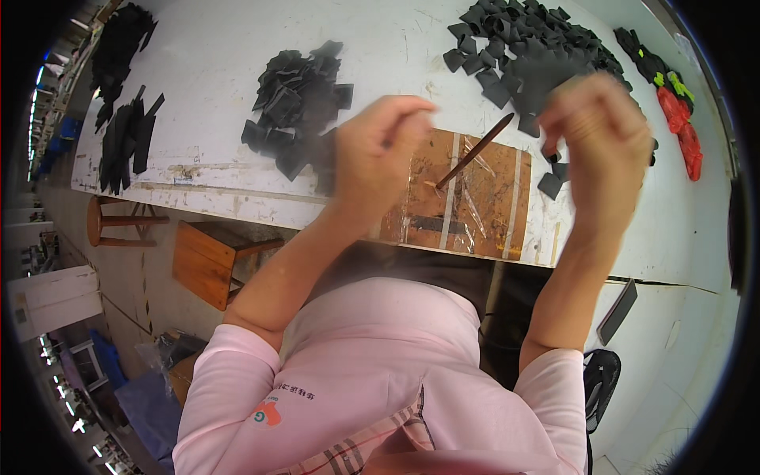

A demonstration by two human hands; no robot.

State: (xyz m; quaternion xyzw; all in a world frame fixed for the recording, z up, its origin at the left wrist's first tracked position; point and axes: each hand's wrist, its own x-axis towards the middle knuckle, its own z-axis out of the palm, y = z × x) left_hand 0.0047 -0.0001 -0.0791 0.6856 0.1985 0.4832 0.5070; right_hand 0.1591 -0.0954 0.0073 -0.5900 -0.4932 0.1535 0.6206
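Observation:
My left hand (381,154) is raised over the left edge of a brown board (507,210), its fingers curled and pressed together. What they hold, if anything, is hidden. A heap of small black square pieces (289,99) lies just left of it. My right hand (598,131) hovers bent at the wrist by a larger heap of black pieces (507,36); motion smears its fingers. A blurred dark patch shows beside its knuckles. Between the hands, a dark brown pointed stick (475,152) slants across the board. A flat dark strip (437,225) rests on the board near its front.
Black strips (123,142) lie in piles at the table's far left. At the right are black-and-green things (645,59) and a red plastic bundle (678,131). Wooden stools (204,265) stand below the front edge of the white table (198,47).

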